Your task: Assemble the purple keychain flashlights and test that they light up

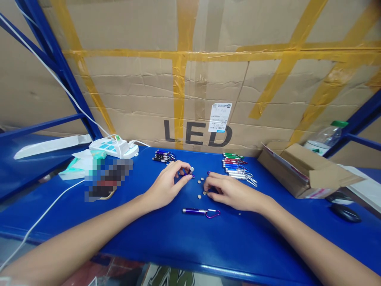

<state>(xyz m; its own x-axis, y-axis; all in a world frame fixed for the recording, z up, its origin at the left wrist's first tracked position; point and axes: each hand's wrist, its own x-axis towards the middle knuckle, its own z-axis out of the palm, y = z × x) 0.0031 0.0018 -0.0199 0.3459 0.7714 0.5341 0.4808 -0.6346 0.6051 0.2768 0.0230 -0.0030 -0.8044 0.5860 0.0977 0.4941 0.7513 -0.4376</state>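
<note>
My left hand (pixel 169 183) is closed round a small purple keychain flashlight (pixel 188 173), its silver end poking out past my fingers. My right hand (pixel 228 190) rests palm down on the blue table (pixel 166 238), fingers curled, fingertips pinching at several small silver button cells (pixel 201 186) scattered between my hands. Whether it holds one I cannot make out. A purple flashlight with a carabiner clip (pixel 201 212) lies on the table just in front of my hands.
A group of dark flashlights (pixel 163 156) lies at the back left, a row of coloured ones (pixel 236 165) at the back right. An open cardboard box (pixel 306 171), a power strip (pixel 114 147), a black mouse (pixel 345 212) and a large LED carton (pixel 196 99) surround the table.
</note>
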